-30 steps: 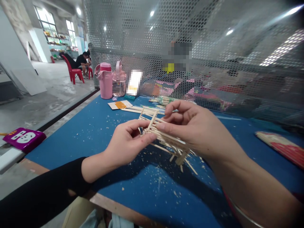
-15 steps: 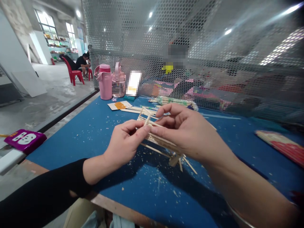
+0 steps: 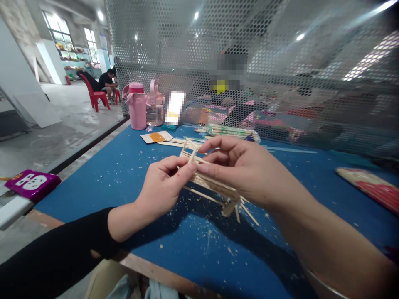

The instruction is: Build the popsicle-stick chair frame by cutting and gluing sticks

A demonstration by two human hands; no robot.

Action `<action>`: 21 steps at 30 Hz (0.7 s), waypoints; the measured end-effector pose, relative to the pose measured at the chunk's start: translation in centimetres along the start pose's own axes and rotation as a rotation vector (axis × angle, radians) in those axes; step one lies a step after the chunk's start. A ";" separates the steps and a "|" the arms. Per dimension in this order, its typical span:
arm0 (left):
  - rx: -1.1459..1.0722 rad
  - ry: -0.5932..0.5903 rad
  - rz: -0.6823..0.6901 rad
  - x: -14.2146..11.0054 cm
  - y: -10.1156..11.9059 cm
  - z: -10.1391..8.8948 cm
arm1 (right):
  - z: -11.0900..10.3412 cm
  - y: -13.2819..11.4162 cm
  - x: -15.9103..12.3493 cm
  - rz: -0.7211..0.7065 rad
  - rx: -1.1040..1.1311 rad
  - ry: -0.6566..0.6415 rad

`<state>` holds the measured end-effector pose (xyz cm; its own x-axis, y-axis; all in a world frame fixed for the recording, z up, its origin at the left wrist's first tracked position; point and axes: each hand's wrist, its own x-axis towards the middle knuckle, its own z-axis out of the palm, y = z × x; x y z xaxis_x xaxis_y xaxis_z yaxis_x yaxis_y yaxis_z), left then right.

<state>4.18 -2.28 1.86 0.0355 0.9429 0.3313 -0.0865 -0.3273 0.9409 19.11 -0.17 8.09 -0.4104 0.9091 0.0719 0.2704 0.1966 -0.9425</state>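
Note:
A small model built of thin wooden sticks [image 3: 215, 187] is held over the blue table [image 3: 102, 174]. My left hand [image 3: 165, 182] pinches its near left end between thumb and fingers. From the other side, my right hand [image 3: 240, 166] closes on the same end, its thumb tip almost touching the left thumb. A short stick slants up between the two thumbs. Loose-looking stick ends jut from the model's lower right, by a flat wooden piece. My fingers and palm hide much of the model's upper side.
Behind the hands lie loose sticks [image 3: 174, 143], a card [image 3: 156, 137] and a bagged bundle of sticks [image 3: 230, 131]. A pink jug [image 3: 137, 110] and a bottle [image 3: 155, 110] stand by the perforated screen [image 3: 174, 50]. A red packet [image 3: 370, 187] lies right; a purple power strip [image 3: 33, 185] is left.
Very little differs. The fingers of my right hand have shifted slightly to the left at the model's end; both hands keep their grip.

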 end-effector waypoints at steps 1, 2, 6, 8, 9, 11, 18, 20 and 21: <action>-0.001 -0.003 0.000 0.0 0.0 0.0 | 0.0 0.0 0.0 0.001 0.001 -0.006; -0.004 -0.006 -0.001 0.0 0.0 0.0 | -0.1 -0.1 0.0 0.003 0.004 -0.012; -0.013 -0.029 -0.008 -0.1 0.1 0.1 | -0.4 -0.3 0.0 0.052 -0.011 -0.039; -0.021 -0.040 -0.006 -0.1 0.2 0.1 | -0.5 -0.3 0.1 0.058 -0.037 -0.052; -0.026 -0.046 -0.006 -0.1 0.2 0.1 | -0.5 -0.3 0.1 0.051 -0.053 -0.057; -0.041 -0.052 -0.015 0.0 0.2 0.0 | -0.5 -0.2 0.1 0.020 -0.096 -0.053; -0.117 -0.058 -0.077 0.1 0.1 0.0 | 0.1 -0.2 -0.3 -0.155 -0.206 0.097; -0.125 -0.061 -0.085 0.1 0.2 0.0 | 0.2 -0.3 -0.4 -0.211 -0.268 0.092; -0.129 -0.062 -0.084 0.1 0.2 -0.1 | 0.2 -0.4 -0.4 -0.256 -0.311 0.090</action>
<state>4.11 -2.25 2.08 0.1088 0.9596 0.2596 -0.2081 -0.2334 0.9499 19.01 -0.63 8.36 -0.4249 0.8420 0.3323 0.4257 0.5098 -0.7476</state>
